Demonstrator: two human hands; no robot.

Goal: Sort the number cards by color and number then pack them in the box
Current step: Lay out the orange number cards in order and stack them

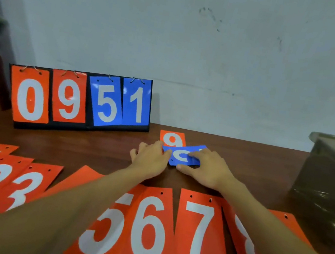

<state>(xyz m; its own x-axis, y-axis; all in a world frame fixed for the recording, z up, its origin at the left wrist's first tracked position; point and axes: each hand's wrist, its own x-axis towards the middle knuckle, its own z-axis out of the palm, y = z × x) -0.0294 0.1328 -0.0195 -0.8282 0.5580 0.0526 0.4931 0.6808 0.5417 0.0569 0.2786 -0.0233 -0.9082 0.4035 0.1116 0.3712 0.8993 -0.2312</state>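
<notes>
Nearest the camera, a row of red number cards (147, 230) lies face up and overlapping on the wooden table (91, 149), reading 1, 2, 3, then 5, 6, 7; both forearms cover parts of the row. Beyond it, the right hand (206, 168) pinches a blue card (181, 156), fingers over its right part and thumb at the near edge. The left hand (150, 159) meets the card's left edge; whether it grips or merely touches cannot be told. The card's numeral is partly covered, possibly a 9. A red 9 card (172, 139) lies just behind, overlapped. A brown box (331, 176) stands at right. A scoreboard (80, 101) reading 0951 stands against the wall (218, 57).
</notes>
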